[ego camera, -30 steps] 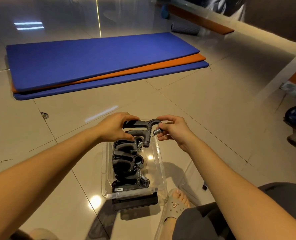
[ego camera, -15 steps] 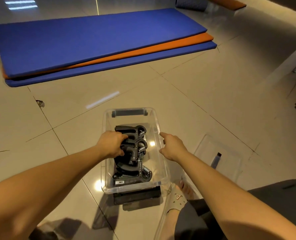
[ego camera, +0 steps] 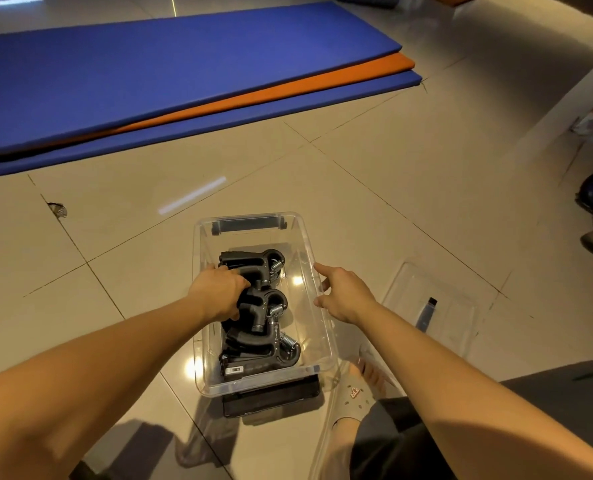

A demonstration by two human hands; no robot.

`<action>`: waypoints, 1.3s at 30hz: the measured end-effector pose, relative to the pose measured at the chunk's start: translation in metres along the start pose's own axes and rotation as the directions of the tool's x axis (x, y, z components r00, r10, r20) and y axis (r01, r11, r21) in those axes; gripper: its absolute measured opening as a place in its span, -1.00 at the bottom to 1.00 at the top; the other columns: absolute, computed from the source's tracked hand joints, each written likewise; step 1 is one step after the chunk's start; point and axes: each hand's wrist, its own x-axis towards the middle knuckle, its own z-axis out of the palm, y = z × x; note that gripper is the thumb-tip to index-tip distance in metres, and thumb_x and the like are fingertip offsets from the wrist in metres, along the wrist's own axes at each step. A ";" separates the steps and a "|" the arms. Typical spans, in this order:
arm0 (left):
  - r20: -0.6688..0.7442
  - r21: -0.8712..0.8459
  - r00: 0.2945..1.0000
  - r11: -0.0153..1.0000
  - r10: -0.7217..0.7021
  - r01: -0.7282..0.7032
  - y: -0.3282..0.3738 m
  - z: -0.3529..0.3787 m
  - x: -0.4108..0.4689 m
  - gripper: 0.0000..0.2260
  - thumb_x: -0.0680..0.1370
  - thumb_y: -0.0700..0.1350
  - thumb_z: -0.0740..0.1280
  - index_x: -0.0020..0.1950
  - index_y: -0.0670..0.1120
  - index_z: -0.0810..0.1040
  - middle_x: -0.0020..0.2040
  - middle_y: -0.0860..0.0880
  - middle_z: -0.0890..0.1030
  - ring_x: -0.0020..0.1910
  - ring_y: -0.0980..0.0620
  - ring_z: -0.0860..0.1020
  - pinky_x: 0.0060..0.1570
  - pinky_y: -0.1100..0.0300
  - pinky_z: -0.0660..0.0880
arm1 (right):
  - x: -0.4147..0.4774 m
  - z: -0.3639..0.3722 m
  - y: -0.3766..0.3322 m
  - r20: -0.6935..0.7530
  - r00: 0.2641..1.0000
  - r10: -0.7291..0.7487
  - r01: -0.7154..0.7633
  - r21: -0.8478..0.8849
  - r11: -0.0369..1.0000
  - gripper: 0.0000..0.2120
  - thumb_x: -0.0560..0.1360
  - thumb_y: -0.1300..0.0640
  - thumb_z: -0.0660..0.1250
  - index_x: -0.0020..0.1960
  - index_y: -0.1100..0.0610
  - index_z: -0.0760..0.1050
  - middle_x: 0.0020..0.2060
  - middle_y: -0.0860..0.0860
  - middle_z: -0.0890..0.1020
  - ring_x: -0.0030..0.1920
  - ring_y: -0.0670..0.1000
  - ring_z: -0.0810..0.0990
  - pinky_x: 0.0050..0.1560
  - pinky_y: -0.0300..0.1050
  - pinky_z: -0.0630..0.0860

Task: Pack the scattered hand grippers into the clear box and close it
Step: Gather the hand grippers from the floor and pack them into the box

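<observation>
The left hand (ego camera: 219,294) curls its fingers over the grippers (ego camera: 264,341) packed in the box (ego camera: 260,384), likely pressing them low enough for closing. Just right of that grip, the right hand (ego camera: 343,296), loose and holding nothing, touches the rim, probably steadying. The lid (ego camera: 456,306) lies farther right.

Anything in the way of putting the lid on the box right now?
Yes. The left hand reaches over the clear box's left rim and is on the hand grippers inside. The right hand is at the right rim. The lid lies on the floor to the right.
</observation>
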 end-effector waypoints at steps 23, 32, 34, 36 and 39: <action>-0.319 -0.321 0.911 0.934 -0.260 0.155 -0.022 -0.046 -0.089 -0.56 0.52 0.20 0.36 0.34 0.05 0.53 0.25 0.03 0.60 0.26 -0.02 0.50 0.32 0.00 0.35 | -0.037 -0.015 -0.062 -0.203 0.979 -0.036 0.018 -0.088 0.996 -0.42 0.53 0.06 0.37 0.53 0.01 0.34 0.34 0.05 0.57 0.28 0.14 0.56 0.16 0.00 0.53; -0.282 -0.582 0.756 0.732 -0.590 0.354 -0.049 -0.092 -0.249 -0.63 0.51 0.13 0.44 0.28 0.05 0.58 0.23 0.02 0.60 0.13 0.00 0.56 0.09 0.08 0.51 | -0.125 0.001 -0.198 -0.217 0.885 -0.411 0.399 -0.099 0.911 -0.42 0.51 0.06 0.45 0.50 -0.04 0.39 0.38 0.02 0.53 0.32 0.12 0.54 0.23 0.07 0.54; -0.247 -0.618 0.731 0.684 -0.636 0.387 -0.055 -0.092 -0.300 -0.61 0.51 0.12 0.44 0.30 0.04 0.57 0.28 0.02 0.58 0.15 0.01 0.56 0.08 0.10 0.51 | -0.153 0.012 -0.230 -0.228 0.842 -0.488 0.474 -0.119 0.873 -0.40 0.51 0.04 0.47 0.50 -0.01 0.37 0.38 0.03 0.52 0.33 0.11 0.52 0.28 0.11 0.53; -0.210 -0.625 0.710 0.651 -0.672 0.431 -0.057 -0.089 -0.352 -0.57 0.51 0.12 0.44 0.34 0.03 0.54 0.32 0.01 0.57 0.21 0.00 0.55 0.16 0.07 0.52 | -0.183 0.024 -0.263 -0.228 0.810 -0.540 0.528 -0.117 0.841 -0.40 0.52 0.03 0.47 0.51 -0.01 0.36 0.38 0.02 0.52 0.33 0.10 0.53 0.28 0.10 0.53; -0.156 -0.617 0.690 0.615 -0.707 0.491 -0.057 -0.080 -0.429 -0.53 0.52 0.13 0.44 0.38 0.01 0.50 0.36 -0.01 0.53 0.28 -0.03 0.52 0.23 0.04 0.50 | -0.229 0.046 -0.308 -0.203 0.758 -0.620 0.610 -0.116 0.784 -0.40 0.51 0.00 0.47 0.50 -0.03 0.35 0.36 -0.01 0.54 0.29 0.07 0.56 0.25 0.07 0.56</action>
